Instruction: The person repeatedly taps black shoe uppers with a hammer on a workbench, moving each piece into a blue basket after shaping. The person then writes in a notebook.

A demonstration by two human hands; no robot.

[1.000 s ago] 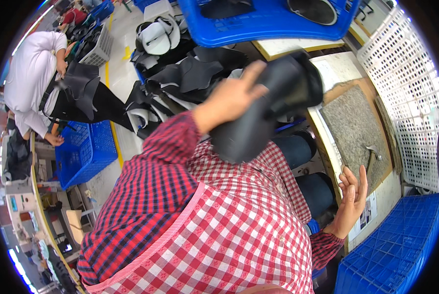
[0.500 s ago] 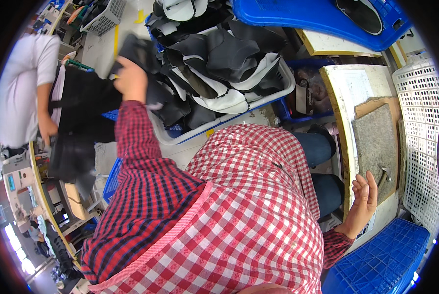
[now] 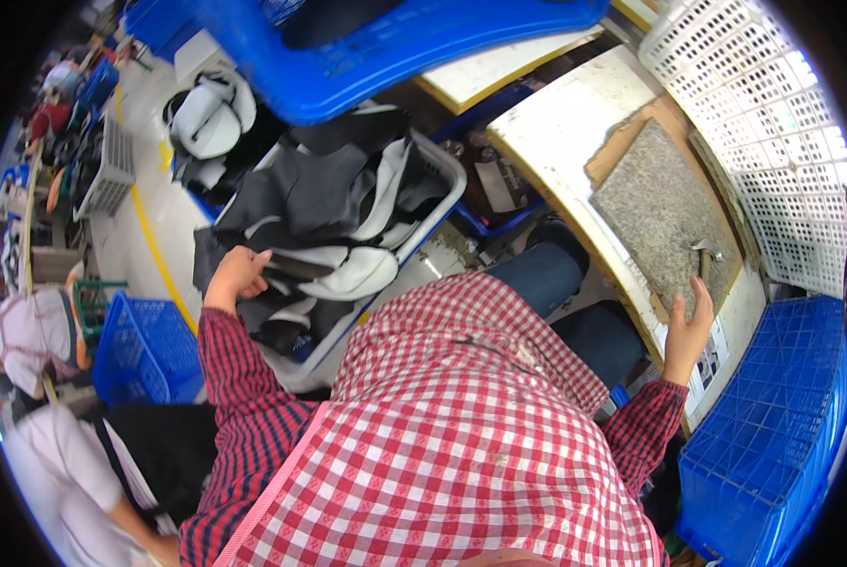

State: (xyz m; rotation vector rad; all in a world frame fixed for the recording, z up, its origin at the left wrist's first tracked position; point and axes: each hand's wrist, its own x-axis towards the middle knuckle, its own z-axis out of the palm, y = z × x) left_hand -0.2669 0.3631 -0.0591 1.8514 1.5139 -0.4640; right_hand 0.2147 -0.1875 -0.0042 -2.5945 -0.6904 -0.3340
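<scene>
My left hand (image 3: 239,277) is over the near left side of a pale grey basket (image 3: 447,163) heaped with black and white shoe uppers (image 3: 315,194). Its fingers are curled toward the thumb, and a dark piece lies just behind it; whether the hand grips that piece is hidden. My right hand (image 3: 688,331) is raised with fingers apart and holds nothing. Beside its fingertips a hammer (image 3: 707,255) rests on a rough grey pad (image 3: 659,198), which lies on a white-topped bench (image 3: 560,118).
A blue tray (image 3: 376,61) juts in at the top. White perforated crates (image 3: 754,113) and a blue crate (image 3: 759,416) line the right side. Another blue basket (image 3: 145,350) stands at left. A co-worker in a pale top (image 3: 64,482) is close by at lower left.
My left hand has come from out at the left, beside a blurred black piece, to the near left side of the basket. The whole view has turned. My right hand stays open.
</scene>
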